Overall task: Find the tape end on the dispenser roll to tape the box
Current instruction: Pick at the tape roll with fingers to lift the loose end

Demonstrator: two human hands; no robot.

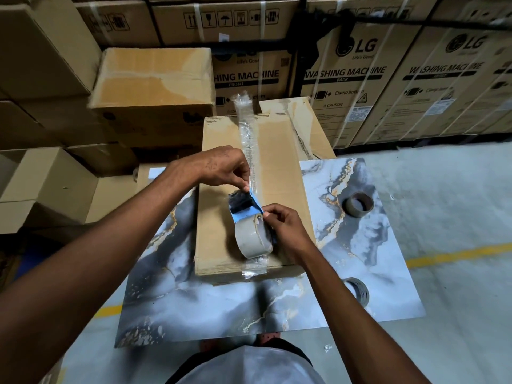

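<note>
Nearest the camera, the marbled table (210,306) carried a long cardboard box (279,173) set lengthwise away from the person, so its centre seam ran straight ahead for taping. On the box's near end sat the blue tape dispenser (245,210) with its roll of tape (253,239) — resting there, it seemed, so both hands could work on it instead of bearing its weight. The right hand (285,228) was closed around the dispenser beside the roll, thumb and forefinger pressed to the roll's upper edge, probably feeling for the tape end. The left hand (221,167) was pinched shut at the dispenser's front, fingertips on the blue tab or on a bit of tape there; which of the two I could not tell. A strip of clear tape (248,139) already lay along the seam beyond, its far end (241,99) curling up off the box. Two spare tape rolls (358,204) waited on the table's right side — within reach. Behind stood stacked washing machine cartons (343,79).
</note>
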